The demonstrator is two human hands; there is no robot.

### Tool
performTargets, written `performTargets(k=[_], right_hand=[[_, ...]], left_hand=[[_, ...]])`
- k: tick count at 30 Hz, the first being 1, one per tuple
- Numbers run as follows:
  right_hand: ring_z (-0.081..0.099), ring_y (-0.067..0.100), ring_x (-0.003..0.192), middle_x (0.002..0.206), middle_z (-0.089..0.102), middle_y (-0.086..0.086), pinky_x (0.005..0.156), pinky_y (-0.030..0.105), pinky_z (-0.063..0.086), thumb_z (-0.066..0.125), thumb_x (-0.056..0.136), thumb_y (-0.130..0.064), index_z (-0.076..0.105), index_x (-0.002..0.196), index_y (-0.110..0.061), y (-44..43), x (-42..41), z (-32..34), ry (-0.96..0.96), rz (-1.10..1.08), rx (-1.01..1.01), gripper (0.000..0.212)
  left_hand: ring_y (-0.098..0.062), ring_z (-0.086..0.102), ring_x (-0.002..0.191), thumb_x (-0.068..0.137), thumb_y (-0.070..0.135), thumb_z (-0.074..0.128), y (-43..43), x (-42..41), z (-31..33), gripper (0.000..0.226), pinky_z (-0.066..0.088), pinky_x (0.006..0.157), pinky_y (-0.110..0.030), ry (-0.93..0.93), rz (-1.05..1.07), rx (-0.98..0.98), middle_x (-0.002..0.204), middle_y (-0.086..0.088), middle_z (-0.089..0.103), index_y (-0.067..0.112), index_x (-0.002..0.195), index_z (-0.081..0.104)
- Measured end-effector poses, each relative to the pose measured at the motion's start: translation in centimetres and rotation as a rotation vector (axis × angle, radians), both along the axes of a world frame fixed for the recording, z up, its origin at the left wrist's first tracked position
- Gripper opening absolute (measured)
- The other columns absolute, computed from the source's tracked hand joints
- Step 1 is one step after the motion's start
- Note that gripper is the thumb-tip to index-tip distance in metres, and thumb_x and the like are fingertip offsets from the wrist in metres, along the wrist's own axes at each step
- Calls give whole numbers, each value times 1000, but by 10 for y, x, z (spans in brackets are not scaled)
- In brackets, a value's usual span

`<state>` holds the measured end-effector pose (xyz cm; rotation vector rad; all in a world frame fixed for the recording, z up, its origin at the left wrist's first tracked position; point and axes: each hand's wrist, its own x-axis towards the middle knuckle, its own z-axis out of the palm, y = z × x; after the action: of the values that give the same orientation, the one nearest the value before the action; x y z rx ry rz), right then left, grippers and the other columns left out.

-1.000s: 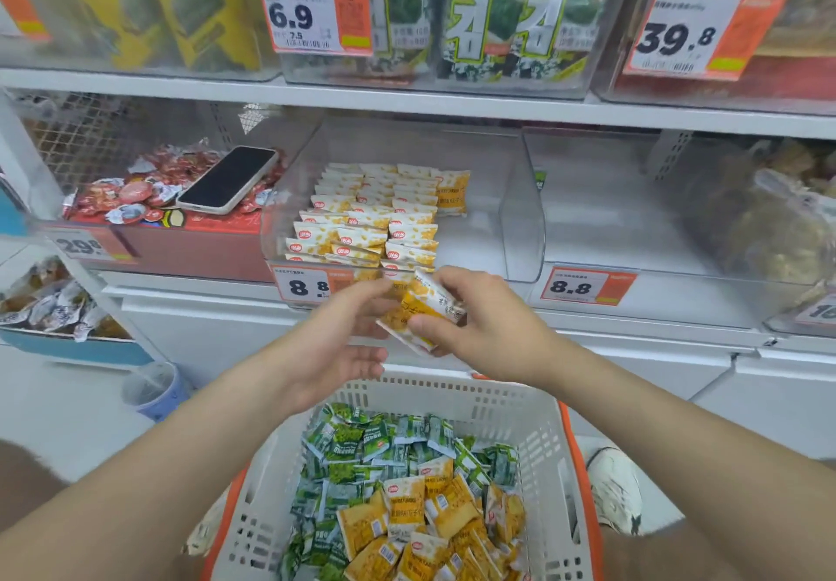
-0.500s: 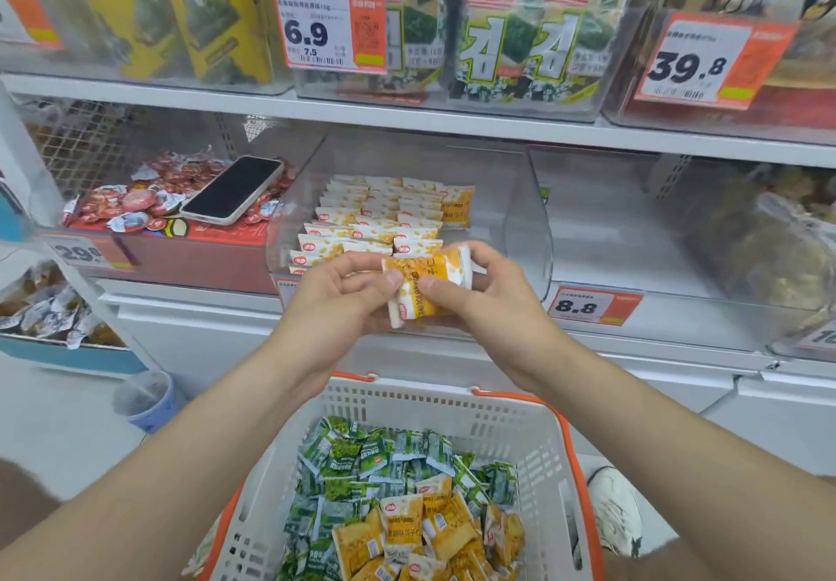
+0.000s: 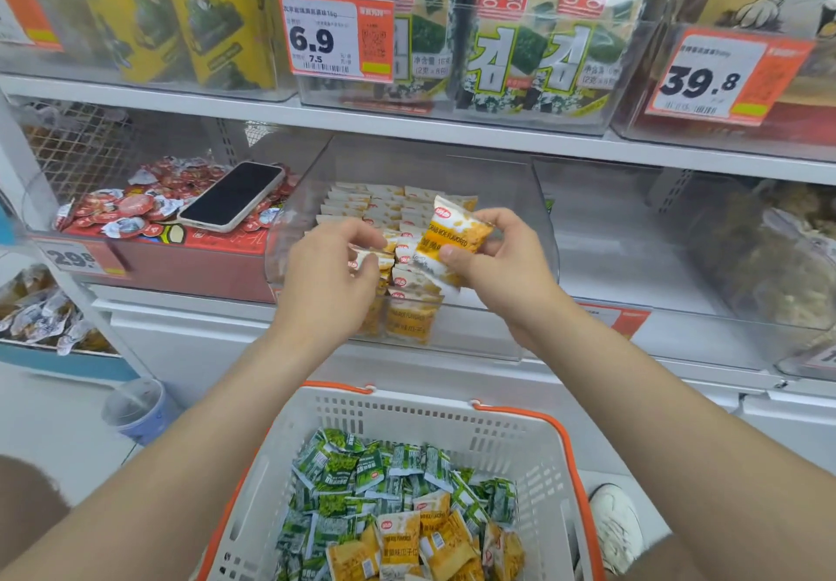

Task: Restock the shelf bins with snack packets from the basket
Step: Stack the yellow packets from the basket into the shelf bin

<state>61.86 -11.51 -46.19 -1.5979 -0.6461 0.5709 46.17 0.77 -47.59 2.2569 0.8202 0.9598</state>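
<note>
Right hand (image 3: 506, 263) pinches yellow packet (image 3: 457, 241), long axis tilted up-right, over clear bin (image 3: 540, 200); likely slot just down-left of grip, where nearer left hand (image 3: 325, 277) pinches filed packets (image 3: 389, 200).

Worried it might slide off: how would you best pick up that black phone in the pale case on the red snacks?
Probably pinch the black phone in its pale case across its two long edges, reaching in from the front and above. It lies screen up on the heap of red round snack packets, so its long edges are exposed while its back is not.
</note>
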Motion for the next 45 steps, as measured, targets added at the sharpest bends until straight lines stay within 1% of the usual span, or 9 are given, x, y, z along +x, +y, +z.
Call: performTargets(k=[7,13,17,22,27,31,36,40,45], right_hand=[[60,40,103,109,61,15,83,50,56,53,91,-6,45,127,-13,52,43,-11,-482,-327,-366,38],[60,38,120,130,60,16,87,38,51,63,92,-17,47,133,-11,95,85,-29,-434,-312,-693,44],[54,34,131,143,52,15,103,40,50,56,97,-17,38,145,-5,118,99,-38,-416,-249,-698,52],[63,29,118,129,63,8,93,35,55,64,88,-13,56,126,-10,137,118,-54,-396,-279,-639,38],[52,34,127,142,50,13,87,30,38,64,92,-11,40,145,-3,131,123,-57,-439,-444,-621,58],[66,28,109,117,69,10,72,25,44,64,86,-15,65,120,-7,132,114,-53,-583,-240,-720,35],[57,29,88,96,60,9,61,26,43,54,88,-5,59,97,-8,111,89,-50,-553,60,-704,11],[60,29,98,104,64,7,78,32,52,55,91,-6,67,110,-14,83,74,-31,-559,62,-591,24],[67,34,90,95,74,9,78,39,58,51,83,-13,73,104,-18,33,34,-4,-904,-106,-435,30]], left_hand=[[-21,54,123,80,16,60,4,19,-9,44,43,106,-39,335,-164,239,125,4,66,22,124,64],[-31,56,120,88,32,48,13,33,-21,51,42,106,-49,443,-58,187,130,-6,64,19,137,50],[-33,47,133,93,44,35,13,40,-29,59,37,111,-52,564,13,223,147,-7,50,22,148,36],[-31,45,134,87,47,28,12,42,-30,70,37,109,-49,621,31,247,146,-6,52,24,153,33],[-32,49,128,87,46,28,9,43,-33,71,40,99,-46,619,64,272,139,-7,56,24,155,32],[-31,50,125,90,45,27,9,43,-34,67,40,96,-46,595,62,276,138,-7,57,24,153,34],[-33,53,120,98,44,32,10,40,-35,54,41,95,-46,542,50,282,133,-8,58,23,146,42],[-30,55,119,106,47,42,14,34,-34,44,44,96,-46,418,-31,252,133,-5,57,23,142,47],[-26,56,108,104,22,53,10,18,-33,18,47,92,-49,86,-125,349,116,-2,60,15,118,62]])
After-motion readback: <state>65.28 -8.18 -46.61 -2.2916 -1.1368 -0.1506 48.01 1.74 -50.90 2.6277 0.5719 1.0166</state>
